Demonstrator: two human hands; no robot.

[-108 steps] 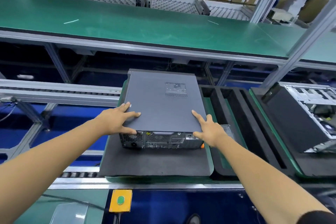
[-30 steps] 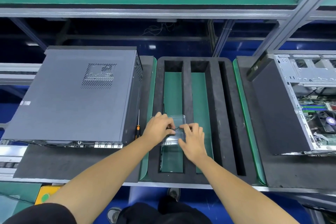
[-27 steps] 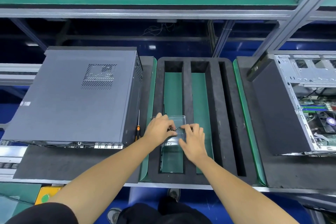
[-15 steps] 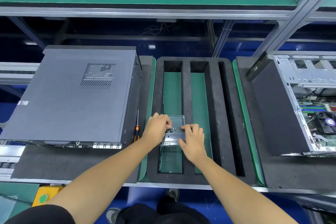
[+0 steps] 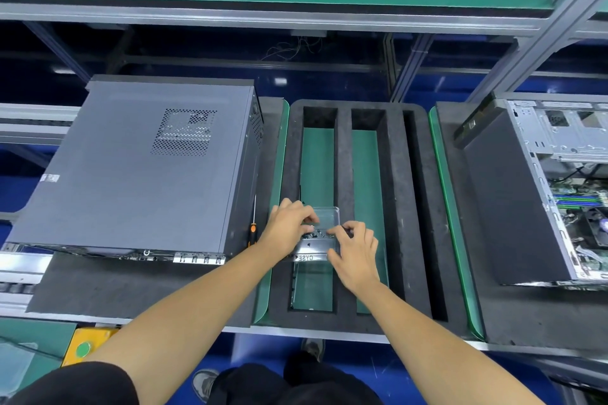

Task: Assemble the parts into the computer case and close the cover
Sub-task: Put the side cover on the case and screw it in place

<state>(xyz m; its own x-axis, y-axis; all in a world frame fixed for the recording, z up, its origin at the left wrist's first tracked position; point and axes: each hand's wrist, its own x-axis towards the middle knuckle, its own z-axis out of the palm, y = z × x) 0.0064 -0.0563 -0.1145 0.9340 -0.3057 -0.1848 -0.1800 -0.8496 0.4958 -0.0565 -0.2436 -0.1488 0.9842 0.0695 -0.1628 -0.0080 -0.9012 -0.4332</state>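
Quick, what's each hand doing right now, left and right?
Left hand: fingers curled, picking among small screws in the clear tray; a firm hold cannot be told.
Right hand: fingertips pinching at the same screws; hold unclear.

A closed computer case point(image 5: 138, 168) is lying at the frame's left on a foam pad point(image 5: 108, 286). A slotted foam tray point(image 5: 343, 207) is sitting at centre, with a clear box point(image 5: 324, 219) in its left slot. A screwdriver point(image 5: 253, 227) is lying between case and tray. An open case point(image 5: 539, 187) is sitting at right. Both hands, left point(image 5: 289, 227) and right point(image 5: 357, 251), are meeting over the box at lower centre.
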